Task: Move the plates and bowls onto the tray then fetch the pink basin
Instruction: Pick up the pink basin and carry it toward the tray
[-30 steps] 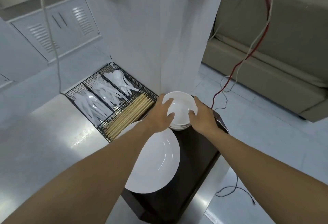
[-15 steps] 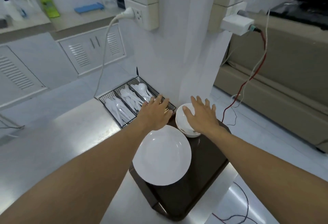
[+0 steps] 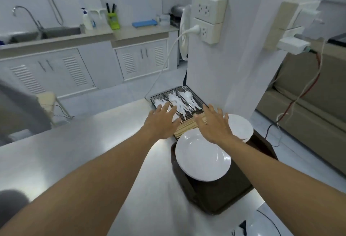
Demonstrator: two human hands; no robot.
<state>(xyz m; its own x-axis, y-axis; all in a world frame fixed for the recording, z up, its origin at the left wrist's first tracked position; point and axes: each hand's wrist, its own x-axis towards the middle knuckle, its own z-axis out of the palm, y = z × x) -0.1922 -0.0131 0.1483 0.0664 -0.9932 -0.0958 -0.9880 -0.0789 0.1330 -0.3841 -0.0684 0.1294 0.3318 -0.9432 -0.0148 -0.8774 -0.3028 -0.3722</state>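
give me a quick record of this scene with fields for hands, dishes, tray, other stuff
left hand: open, empty, above the counter by the cutlery rack
right hand: open, empty, above the dishes
plate: white, on the tray
bowls: white stack on the tray, behind the plate
tray: dark brown, at the edge of the steel counter
cutlery rack: black wire, holds white plastic cutlery
pink basin: not in view

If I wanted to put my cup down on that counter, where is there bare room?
The steel counter left of the brown tray and in front of the wire cutlery basket is bare. The tray is crowded: a white plate and stacked bowls fill its far half; only its near corner is free.
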